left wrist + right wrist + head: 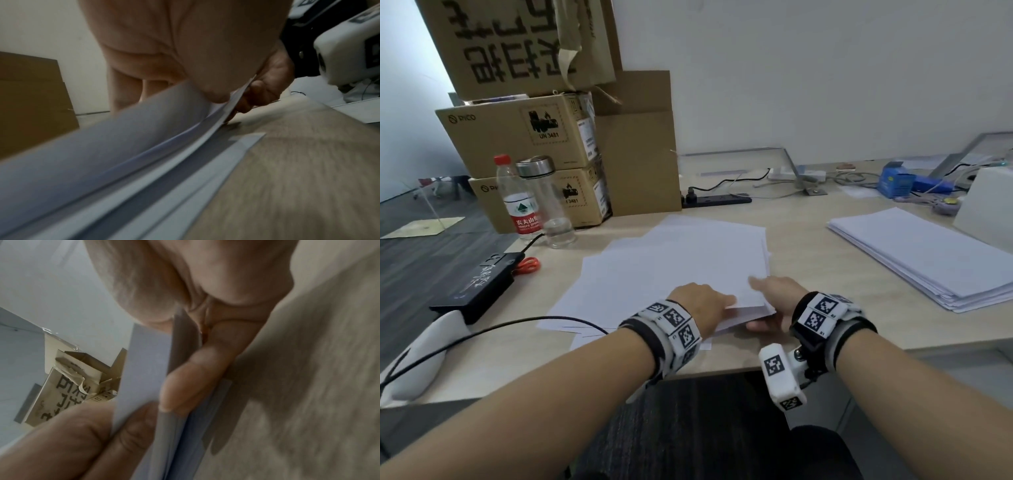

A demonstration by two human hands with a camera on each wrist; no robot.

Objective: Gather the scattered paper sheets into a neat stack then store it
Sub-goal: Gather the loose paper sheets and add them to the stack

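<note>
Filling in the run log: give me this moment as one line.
stage: gathering | left hand: holds near edge of loose sheets | right hand: pinches their corner, lifted off desk | neat stack: far right, apart

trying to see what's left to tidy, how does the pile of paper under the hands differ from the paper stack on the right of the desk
The pile under the hands is fanned out, sheets skewed with corners poking past each other; the stack on the right has far more even edges. The left hand and right hand grip the pile's near corner, lifting it; the stack lies flat and untouched. The stack looks thicker. Both are plain white sheets on the same desk.
</note>
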